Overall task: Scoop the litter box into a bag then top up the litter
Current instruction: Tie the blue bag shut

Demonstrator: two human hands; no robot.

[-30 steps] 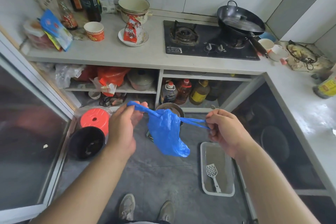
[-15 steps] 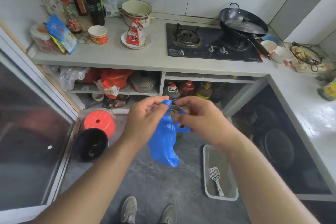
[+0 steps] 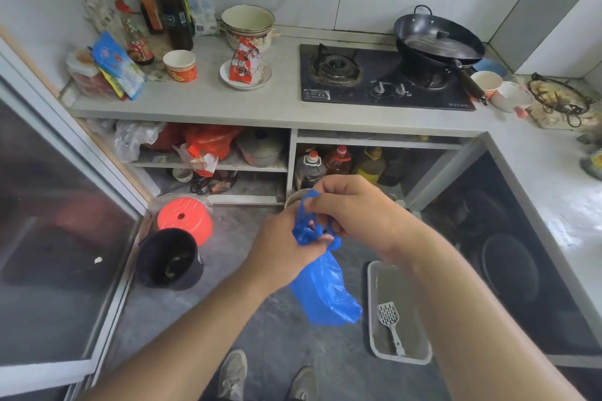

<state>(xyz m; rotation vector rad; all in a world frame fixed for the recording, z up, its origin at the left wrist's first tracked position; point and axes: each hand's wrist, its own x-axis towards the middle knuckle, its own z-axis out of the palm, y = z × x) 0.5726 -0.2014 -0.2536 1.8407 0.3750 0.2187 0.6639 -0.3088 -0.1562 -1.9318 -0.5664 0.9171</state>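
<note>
A blue plastic bag (image 3: 324, 290) hangs in mid-air in front of me, its handles bunched between both hands. My left hand (image 3: 280, 251) grips the bag's neck from the left. My right hand (image 3: 355, 208) pinches a looped handle just above it. The two hands touch each other over the bag. On the floor to the right lies a grey rectangular litter box (image 3: 373, 303) with a pale slotted scoop (image 3: 389, 319) resting inside it. My right forearm hides the box's right side.
A black bucket (image 3: 167, 259) and an orange stool (image 3: 185, 218) stand on the floor at left, beside a glass sliding door (image 3: 49, 238). The counter (image 3: 260, 107) with stove (image 3: 381, 78) and wok runs across the back, shelves with bottles below. My shoes (image 3: 233, 374) show at the bottom.
A second ago my hands held the bag's handles stretched wide apart. They have come together, and the handles are now looped and bunched between them.
</note>
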